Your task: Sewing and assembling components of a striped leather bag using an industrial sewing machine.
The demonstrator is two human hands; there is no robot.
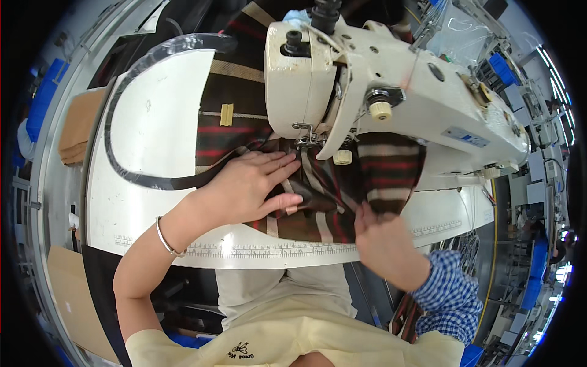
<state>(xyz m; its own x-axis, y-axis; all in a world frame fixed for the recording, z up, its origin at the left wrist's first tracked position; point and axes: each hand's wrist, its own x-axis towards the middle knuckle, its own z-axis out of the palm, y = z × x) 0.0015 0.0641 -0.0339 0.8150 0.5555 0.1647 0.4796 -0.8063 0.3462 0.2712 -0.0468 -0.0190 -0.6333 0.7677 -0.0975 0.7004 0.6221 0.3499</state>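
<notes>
Lying across a white sewing table (153, 122), a brown plaid fabric (235, 116) with red and cream stripes runs under the head of a cream sewing machine (391, 92). The left hand (247, 183) presses flat on the cloth just before the needle, fingers spread and released; a silver bangle (165, 238) circles the wrist. The right hand (382, 235) pinches a fold of fabric at the table's near edge, its sleeve blue checked

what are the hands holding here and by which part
The right hand pinches the near edge of the brown, red and cream striped fabric. The left hand lies flat on it, fingers spread, gripping nothing.
</notes>
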